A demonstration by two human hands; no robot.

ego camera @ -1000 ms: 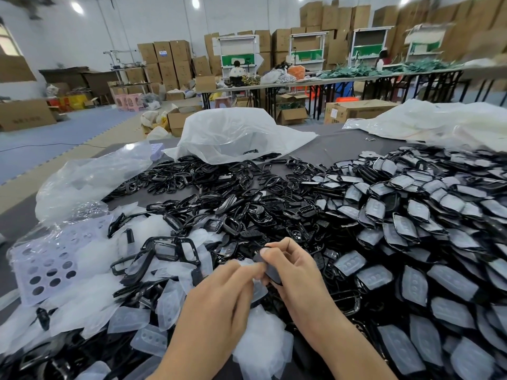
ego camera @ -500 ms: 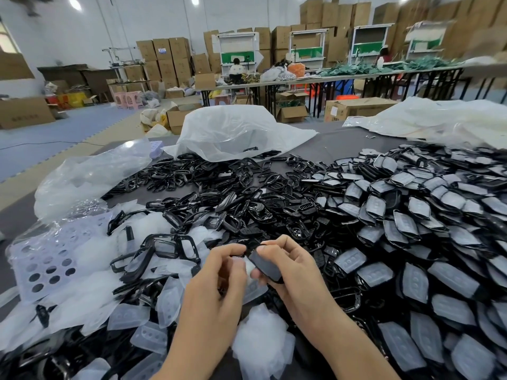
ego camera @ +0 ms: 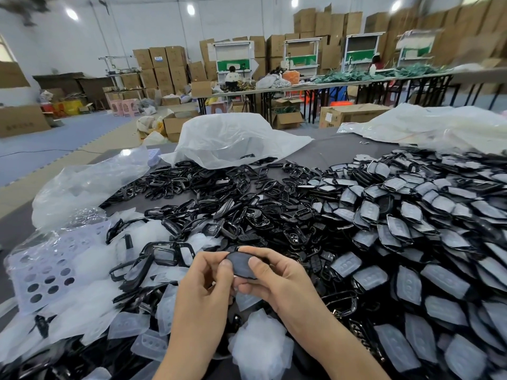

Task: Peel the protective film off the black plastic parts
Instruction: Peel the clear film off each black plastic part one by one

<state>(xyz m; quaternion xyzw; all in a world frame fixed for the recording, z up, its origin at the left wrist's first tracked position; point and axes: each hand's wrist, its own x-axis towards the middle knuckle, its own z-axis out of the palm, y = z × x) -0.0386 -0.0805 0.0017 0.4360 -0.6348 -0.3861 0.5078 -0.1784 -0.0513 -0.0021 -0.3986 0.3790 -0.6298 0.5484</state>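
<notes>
Left grip [ego camera: 204, 281] and right grip [ego camera: 277, 281] close together on one black plastic part [ego camera: 241, 266], pinched between thumbs and curled fingers just above the near heap; whether film covers it is unclear. Stacked cardboard boxes [ego camera: 315, 23] line the far wall behind long tables [ego camera: 356, 85]. A grey counter [ego camera: 323, 152] carries everything nearby. To the right lies a wide heap of film-covered parts [ego camera: 411, 242], and in the middle a spread of bare black frames [ego camera: 219, 193]. A white bag [ego camera: 233, 138] sits beyond them and a clear bag [ego camera: 87, 182] to the left. A lilac perforated tray [ego camera: 46, 267] lies beside loose films [ego camera: 82, 305].
</notes>
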